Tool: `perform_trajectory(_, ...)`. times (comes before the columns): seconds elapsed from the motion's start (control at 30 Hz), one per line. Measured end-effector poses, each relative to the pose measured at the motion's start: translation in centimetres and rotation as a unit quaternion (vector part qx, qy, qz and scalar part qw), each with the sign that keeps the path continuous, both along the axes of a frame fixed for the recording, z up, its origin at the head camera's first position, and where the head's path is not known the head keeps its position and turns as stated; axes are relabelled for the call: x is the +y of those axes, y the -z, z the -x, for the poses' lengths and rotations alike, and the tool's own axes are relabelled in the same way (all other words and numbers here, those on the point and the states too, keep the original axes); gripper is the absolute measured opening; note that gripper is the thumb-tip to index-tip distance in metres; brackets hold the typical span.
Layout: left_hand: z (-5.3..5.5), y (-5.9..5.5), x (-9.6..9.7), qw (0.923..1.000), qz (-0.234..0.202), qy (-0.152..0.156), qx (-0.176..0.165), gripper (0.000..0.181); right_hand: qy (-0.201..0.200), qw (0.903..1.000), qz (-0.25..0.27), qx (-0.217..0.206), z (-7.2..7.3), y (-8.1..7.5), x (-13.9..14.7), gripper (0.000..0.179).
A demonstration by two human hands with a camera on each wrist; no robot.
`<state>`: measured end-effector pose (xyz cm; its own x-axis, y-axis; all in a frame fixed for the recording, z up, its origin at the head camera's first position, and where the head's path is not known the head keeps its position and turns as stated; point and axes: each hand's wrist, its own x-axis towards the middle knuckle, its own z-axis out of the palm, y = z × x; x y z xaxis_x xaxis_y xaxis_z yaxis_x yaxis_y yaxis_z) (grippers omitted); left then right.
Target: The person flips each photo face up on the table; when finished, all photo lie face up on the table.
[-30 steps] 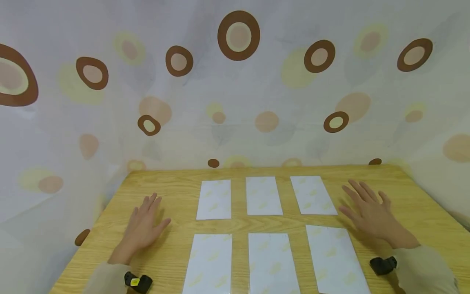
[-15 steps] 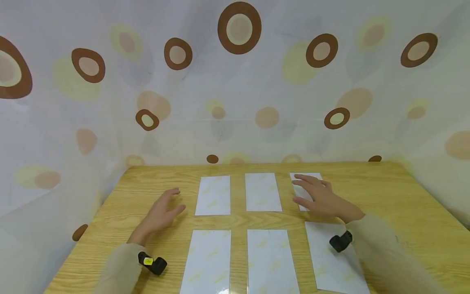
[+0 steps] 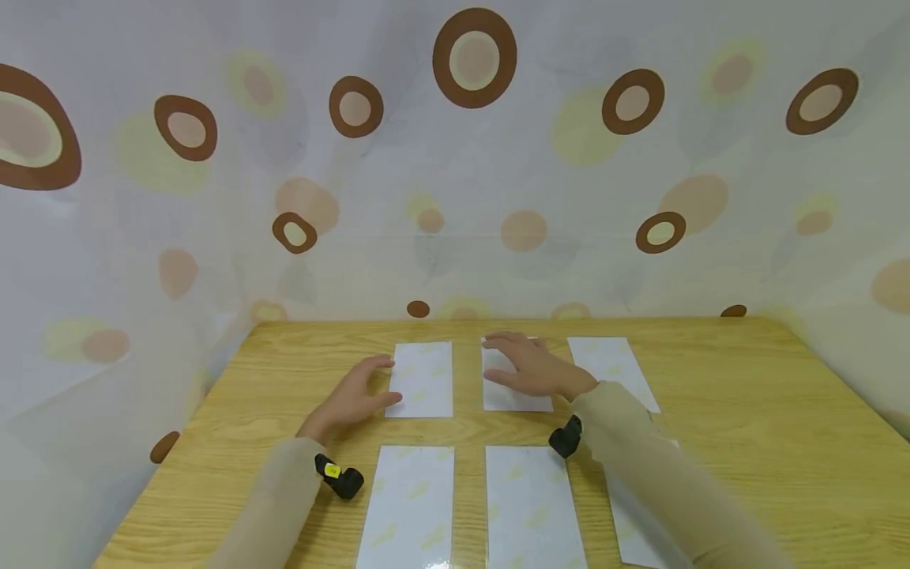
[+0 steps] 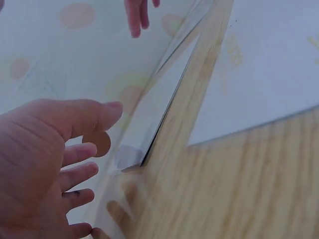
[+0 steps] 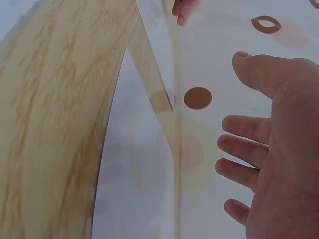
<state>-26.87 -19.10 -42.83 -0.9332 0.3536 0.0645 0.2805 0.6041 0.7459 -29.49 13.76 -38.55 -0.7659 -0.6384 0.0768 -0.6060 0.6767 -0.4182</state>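
Observation:
White rectangular sheets with faint yellow marks lie flat in two rows of three. My left hand is at the left edge of the back left sheet, thumb and fingers spread apart, holding nothing. Over the back middle sheet hovers my right hand, its fingers pointing left and gripping nothing; it covers part of that sheet. Both wrist views show a bare palm, the left hand and the right hand, apart from the sheets. My right forearm hides part of the front right sheet.
The wooden table runs back to a pale curtain with brown and yellow circles, which also encloses the sides. The back right sheet, front left sheet and front middle sheet lie around the hands. Each wrist wears a black camera.
Both hands have moved inward from the table's sides. The right hand has swept left past the back right sheet to the back middle one; the left has come to the back left sheet.

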Motion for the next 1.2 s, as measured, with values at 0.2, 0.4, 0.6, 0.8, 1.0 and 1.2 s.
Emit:
perform_trajectory(0.2,0.2,0.9,0.2,0.9986,0.03,0.039,0.018,0.065,-0.009,0.9984,-0.036,-0.042,1.6,0.4,-4.0,0.056)
perform_trajectory(0.4,0.0,1.8,0.3,0.9925,0.084,0.053,0.072,0.053,-0.001,0.9965,-0.072,-0.042,3.2,1.6,-7.6,0.064)
perform_trajectory(0.6,0.2,2.1,0.5,0.9922,0.065,0.059,0.088,0.051,0.039,0.9929,-0.105,-0.041,4.4,2.7,-9.4,0.076)
perform_trajectory(0.8,0.5,2.0,0.4,0.9941,0.059,0.049,0.076,0.051,0.06,0.9906,-0.117,-0.037,5.2,2.5,-10.3,0.083)
perform_trajectory(1.0,0.5,1.9,0.2,0.9984,0.033,0.014,0.043,0.07,0.086,0.9893,-0.106,-0.052,6.6,2.5,-11.3,0.095)
perform_trajectory(1.2,0.3,1.5,0.5,0.9995,-0.011,-0.025,0.015,0.105,0.09,0.994,-0.036,-0.052,7.7,2.4,-11.3,0.078)
